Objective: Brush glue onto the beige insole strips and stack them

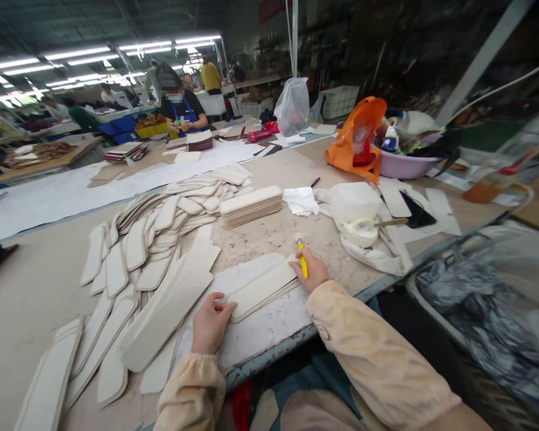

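My right hand [313,272] is closed around a yellow-handled brush [302,263], its pale tip pointing away from me. The fingers of that hand also touch the right end of a long cream strip [265,289] with rounded corners. At the strip's left end, my left hand [212,321] has its thumb and curled fingers pinched on the edge. Under this strip lie a few more, slightly fanned out, on a pale sheet [247,347]. A neat stack of similar strips [251,206] stands beyond, with a white container [359,209] of pale stuff to its right.
Loose cream pieces [135,245] spread over the left side, with larger ones [175,299] beside my left hand. An orange bag [359,137] and a lilac basin [406,164] stand at the back right. A co-worker [184,108] is across the table.
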A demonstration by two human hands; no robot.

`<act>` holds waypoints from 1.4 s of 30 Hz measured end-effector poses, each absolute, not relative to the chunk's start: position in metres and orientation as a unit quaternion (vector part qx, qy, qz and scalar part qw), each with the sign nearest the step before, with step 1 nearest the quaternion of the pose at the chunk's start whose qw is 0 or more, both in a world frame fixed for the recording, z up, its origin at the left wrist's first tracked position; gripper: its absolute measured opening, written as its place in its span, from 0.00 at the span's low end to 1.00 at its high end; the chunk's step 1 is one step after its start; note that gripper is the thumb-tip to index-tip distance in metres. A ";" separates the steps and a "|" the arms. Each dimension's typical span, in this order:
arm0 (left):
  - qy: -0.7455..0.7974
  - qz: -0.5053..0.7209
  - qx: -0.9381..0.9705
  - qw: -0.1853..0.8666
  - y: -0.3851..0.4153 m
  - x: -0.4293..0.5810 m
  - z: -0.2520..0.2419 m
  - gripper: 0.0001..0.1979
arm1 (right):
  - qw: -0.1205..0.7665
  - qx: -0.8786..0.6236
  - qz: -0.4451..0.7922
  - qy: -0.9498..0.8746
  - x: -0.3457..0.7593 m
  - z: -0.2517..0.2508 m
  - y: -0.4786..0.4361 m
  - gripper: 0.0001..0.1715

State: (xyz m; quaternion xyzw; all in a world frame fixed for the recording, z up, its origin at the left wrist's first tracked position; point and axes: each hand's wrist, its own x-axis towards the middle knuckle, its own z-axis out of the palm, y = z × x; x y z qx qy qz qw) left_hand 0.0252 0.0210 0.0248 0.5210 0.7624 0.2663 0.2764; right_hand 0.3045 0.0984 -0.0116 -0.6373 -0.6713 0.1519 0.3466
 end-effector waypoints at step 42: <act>0.738 0.199 0.589 0.262 0.027 0.016 0.020 0.23 | 0.349 -0.615 0.135 -0.694 0.313 -0.012 0.087 0.11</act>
